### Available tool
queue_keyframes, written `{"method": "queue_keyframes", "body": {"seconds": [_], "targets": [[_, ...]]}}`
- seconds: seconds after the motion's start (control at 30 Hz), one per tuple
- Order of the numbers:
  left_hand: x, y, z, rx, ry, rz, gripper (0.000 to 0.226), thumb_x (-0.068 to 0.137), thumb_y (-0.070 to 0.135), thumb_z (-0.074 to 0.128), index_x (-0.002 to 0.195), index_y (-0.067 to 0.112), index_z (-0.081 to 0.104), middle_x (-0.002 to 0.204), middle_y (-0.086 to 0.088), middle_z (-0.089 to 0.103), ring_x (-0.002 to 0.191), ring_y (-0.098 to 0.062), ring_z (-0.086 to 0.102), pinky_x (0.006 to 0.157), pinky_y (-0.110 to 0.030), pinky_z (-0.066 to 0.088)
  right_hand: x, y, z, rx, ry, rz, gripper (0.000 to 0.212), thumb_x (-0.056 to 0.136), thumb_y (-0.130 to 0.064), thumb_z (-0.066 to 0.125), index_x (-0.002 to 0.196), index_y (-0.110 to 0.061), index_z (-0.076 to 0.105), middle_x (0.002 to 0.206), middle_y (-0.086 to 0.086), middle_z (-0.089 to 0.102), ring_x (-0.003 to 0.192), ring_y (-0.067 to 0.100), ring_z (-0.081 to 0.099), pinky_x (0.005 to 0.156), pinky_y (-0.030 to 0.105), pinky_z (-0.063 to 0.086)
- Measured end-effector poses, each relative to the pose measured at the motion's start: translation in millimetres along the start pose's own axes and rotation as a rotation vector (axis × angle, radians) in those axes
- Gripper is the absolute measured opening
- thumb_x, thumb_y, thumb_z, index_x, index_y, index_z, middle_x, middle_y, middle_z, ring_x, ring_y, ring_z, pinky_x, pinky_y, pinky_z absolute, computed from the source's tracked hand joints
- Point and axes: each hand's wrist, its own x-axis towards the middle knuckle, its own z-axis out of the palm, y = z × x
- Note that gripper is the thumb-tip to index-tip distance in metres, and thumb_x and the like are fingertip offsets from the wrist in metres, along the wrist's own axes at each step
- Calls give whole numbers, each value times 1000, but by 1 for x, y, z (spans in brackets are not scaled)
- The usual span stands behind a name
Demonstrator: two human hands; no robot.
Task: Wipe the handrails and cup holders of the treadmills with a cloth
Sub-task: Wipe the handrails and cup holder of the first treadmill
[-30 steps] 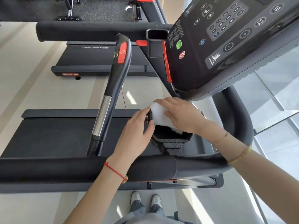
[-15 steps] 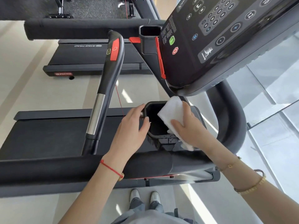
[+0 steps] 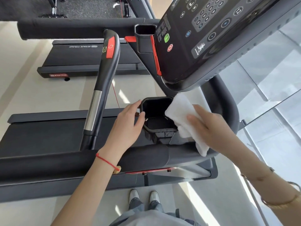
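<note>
Cup holder (image 3: 156, 115): wiping step. Right hand (image 3: 210, 128) presses cloth (image 3: 180, 113) flat-fingered on rim at 3 o'clock; left hand (image 3: 128, 121), fingers relaxed, steadies 9 o'clock rim. Next: sweep cloth inside.

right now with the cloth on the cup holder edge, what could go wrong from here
1. The white cloth lies only over the right rim of the cup holder; the dark inside may go unwiped.
2. The right hand presses it with flat fingers rather than gripping, so the loose lower end could slip off.
3. The console hangs close above; a sweep upward might bump its red stop button.
The left hand steadies the left rim.
</note>
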Motion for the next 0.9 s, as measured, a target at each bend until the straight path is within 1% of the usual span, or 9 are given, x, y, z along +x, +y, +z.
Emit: {"method": "queue_keyframes", "body": {"seconds": [0.1, 0.2, 0.27, 0.37, 0.53, 0.6, 0.7, 0.8, 0.9], "targets": [[0, -1, -1, -26, -3, 3, 47, 102, 34, 42, 148, 25, 40, 145, 5, 49, 131, -13, 48, 111, -36, 40, -15, -4, -4, -68, -153, -228, 44, 99, -35, 37, 137, -17, 47, 119, -10, 56, 102, 12, 54, 88, 16, 37], [2, -1, -1, -53, 6, 1, 44, 102, 31, 43, 146, 24, 44, 139, 5, 55, 125, -11, 53, 107, -33, 44, -11, -7, 7, -191, -302, -404, 48, 102, -36, 32, 146, -18, 38, 145, -6, 43, 135, 11, 37, 115, 26, 24], [2, -2, -1, -69, 19, -2, 43, 102, 29, 44, 144, 22, 46, 137, 4, 56, 122, -9, 55, 104, -31, 46, 4, -16, 19, -237, -337, -477, 44, 103, -31, 35, 141, -12, 43, 133, 0, 53, 126, 18, 43, 114, 28, 25], [2, -2, 0, -87, 29, -13, 42, 102, 27, 43, 143, 22, 47, 138, 3, 56, 120, -9, 55, 101, -27, 45, 21, -26, 33, -251, -347, -458, 37, 103, -29, 38, 132, -10, 49, 109, 5, 63, 103, 25, 55, 93, 33, 40], [3, -4, 0, -104, 31, 0, 40, 102, 27, 42, 141, 26, 50, 134, 8, 58, 118, -2, 54, 98, -11, 40, 3, -5, 14, -188, -350, -505, 42, 102, -32, 41, 142, -17, 42, 123, -3, 58, 113, 17, 52, 93, 15, 33], [3, -4, 0, -115, 42, 4, 39, 102, 25, 43, 140, 27, 50, 133, 11, 58, 114, 3, 53, 91, -1, 36, -2, 4, 5, -150, -358, -532, 44, 103, -30, 43, 145, -20, 39, 130, -7, 53, 118, 13, 50, 99, 17, 35], [4, -2, 1, -118, 51, 9, 39, 103, 21, 42, 140, 25, 51, 134, 11, 57, 116, 3, 52, 95, -7, 39, 11, -8, 17, -239, -336, -587, 41, 103, -30, 41, 140, -14, 44, 120, -2, 59, 108, 18, 54, 94, 17, 34], [5, -1, 1, -116, 69, -17, 38, 104, 17, 39, 139, 22, 52, 132, 10, 57, 118, 1, 50, 93, 2, 33, 26, -25, 40, -314, -314, -548, 38, 104, -33, 36, 131, -10, 48, 101, 3, 65, 91, 26, 58, 83, 30, 41], [4, -1, 0, -115, 68, -20, 38, 104, 19, 40, 140, 23, 52, 129, 10, 59, 117, -2, 53, 96, -5, 37, 21, -21, 41, -337, -300, -550, 42, 103, -36, 37, 136, -11, 45, 106, 4, 64, 94, 28, 57, 86, 34, 40]]}}
